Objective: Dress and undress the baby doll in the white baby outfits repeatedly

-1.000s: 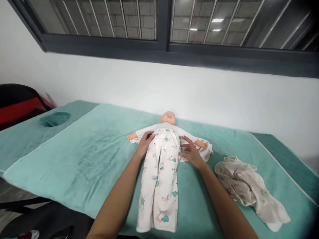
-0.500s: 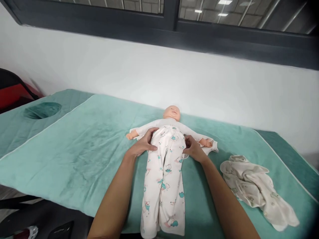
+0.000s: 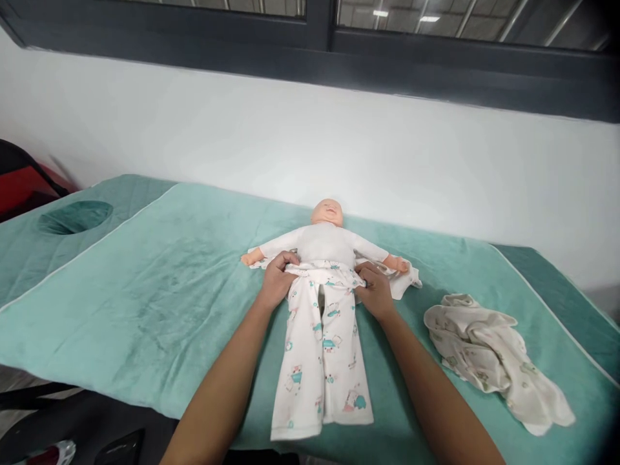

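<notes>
Printed trousers [image 3: 334, 342], one pair: laid across the doll's [image 3: 325, 240] lower torso, on the green bed [image 3: 203, 271]. Probably light, soft, stretchy; best held at the waistband [image 3: 320, 266] sides, where your left hand [image 3: 278, 282] and right hand [image 3: 378, 294] have fingers clamped.

In front of me a plain white wall [image 3: 232, 135] runs behind a teal-covered bed [image 3: 126, 297], a hole [image 3: 75, 217] sunk near its left end. Above it — a window [image 3: 491, 19] in a dark grey frame [image 3: 317, 55], metal bars [image 3: 467, 18] and bright patches of light [image 3: 429, 19] showing there. Low on my left sits what looks like a black chair [image 3: 116, 416] above greyish floor [image 3: 13, 376].
</notes>
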Available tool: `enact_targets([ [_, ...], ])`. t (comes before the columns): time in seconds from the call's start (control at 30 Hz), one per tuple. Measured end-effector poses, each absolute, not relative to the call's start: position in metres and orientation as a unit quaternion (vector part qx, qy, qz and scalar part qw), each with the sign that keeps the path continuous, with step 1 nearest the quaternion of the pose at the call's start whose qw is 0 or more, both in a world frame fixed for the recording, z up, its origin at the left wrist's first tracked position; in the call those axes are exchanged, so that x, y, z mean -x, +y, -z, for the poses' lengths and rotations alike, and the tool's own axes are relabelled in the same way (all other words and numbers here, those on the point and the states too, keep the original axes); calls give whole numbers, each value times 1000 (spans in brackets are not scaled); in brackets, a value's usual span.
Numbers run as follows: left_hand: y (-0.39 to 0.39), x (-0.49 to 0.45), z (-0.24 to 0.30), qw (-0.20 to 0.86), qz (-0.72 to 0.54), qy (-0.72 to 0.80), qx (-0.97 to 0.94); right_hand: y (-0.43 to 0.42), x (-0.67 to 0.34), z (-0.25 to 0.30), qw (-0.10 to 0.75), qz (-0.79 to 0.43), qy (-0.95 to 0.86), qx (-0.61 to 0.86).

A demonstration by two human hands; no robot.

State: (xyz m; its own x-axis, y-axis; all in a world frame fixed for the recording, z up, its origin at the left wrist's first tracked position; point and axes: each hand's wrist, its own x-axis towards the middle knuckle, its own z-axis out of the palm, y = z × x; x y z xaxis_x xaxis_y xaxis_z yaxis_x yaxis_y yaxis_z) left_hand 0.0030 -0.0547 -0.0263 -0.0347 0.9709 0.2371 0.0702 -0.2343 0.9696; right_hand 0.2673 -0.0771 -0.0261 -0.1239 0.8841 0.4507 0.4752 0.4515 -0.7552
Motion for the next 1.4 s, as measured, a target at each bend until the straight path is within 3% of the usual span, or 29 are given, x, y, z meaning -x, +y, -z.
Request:
enact_targets([
  [0.2, -57, -6, 29, 411, -498, 487, -588, -71, -266, 35, 469, -325, -602, 559],
  [0.43, -103, 22, 27, 592, -417, 359, -589, -95, -295, 22, 384, -448, -707, 390],
  [0.73, -120, 14, 39, 519, -437, 449, -582, -123, -275, 25, 341, -295, -747, 489],
  [0.9, -134, 6, 36, 470, -485, 427, -601, -138, -262, 30, 424, -402, -637, 503],
  [1.03, -146, 0, 41, 495, -499, 416, -576, -146, -263, 28, 438, -435, -617, 488],
  [1.23, -172, 13, 37, 509, -411, 401, -642, -180, -276, 19, 369, -460, -681, 434],
  [1.4, -192, 13, 41, 399, -396, 439, -701, -204, -272, 24, 341, -414, -701, 470],
])
